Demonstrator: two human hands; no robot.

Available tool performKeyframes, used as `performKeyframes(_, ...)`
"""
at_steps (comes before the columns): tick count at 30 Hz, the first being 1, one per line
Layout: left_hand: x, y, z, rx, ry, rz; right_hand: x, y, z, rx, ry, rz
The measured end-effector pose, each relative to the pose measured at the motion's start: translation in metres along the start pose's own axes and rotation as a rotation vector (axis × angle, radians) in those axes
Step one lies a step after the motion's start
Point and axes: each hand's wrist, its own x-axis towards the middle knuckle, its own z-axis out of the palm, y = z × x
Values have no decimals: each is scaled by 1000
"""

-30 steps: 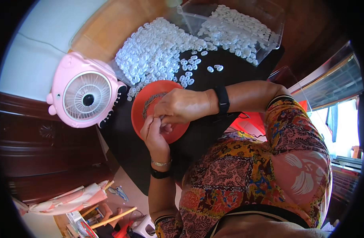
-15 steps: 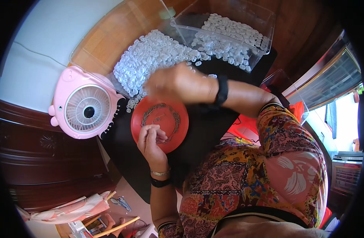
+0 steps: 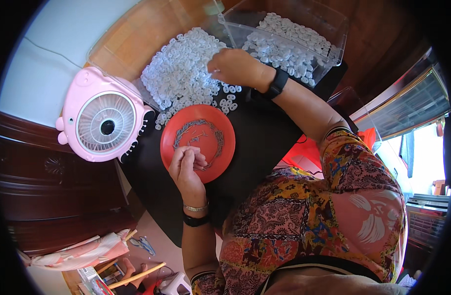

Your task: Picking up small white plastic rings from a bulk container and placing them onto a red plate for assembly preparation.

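Note:
My left hand (image 3: pixel 187 164) is over the near left part of a round red plate (image 3: pixel 225 160). Its fingers are curled in with the thumb against them, and whatever they may hold is hidden. Thin grey metal pins (image 3: pixel 218 137) lie in a ring on the plate, with a few loose in the middle. Beyond the plate spreads a big heap of small white oval plastic pieces (image 3: pixel 181 69). My right hand (image 3: pixel 233 68) hovers at the right side of this heap, its fingers drawn together and pointing left; I cannot make out anything in them.
A pink animal-shaped fan (image 3: pixel 107 128) stands left of the plate. At the far right, a clear plastic bin (image 3: pixel 333 54) holds more white pieces. Everything sits on a black tabletop (image 3: pixel 257 142). Another person's feet (image 3: pixel 128 268) show at the lower left.
My right hand has moved up and to the right, away from above the plate's far edge, uncovering white pieces there. My left hand keeps its curled pose over the plate.

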Motion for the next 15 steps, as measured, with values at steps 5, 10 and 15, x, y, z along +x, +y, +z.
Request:
performKeyframes(5, -2, 2, 2, -10, -21, 0, -7, 20, 32, -33, -178, -7)
performKeyframes(10, -2, 2, 1, 23, -42, 2, -1, 29, 44, -8, -215, -34)
performKeyframes(15, -2, 3, 2, 9, -44, -8, -3, 23, 41, -12, -187, -57)
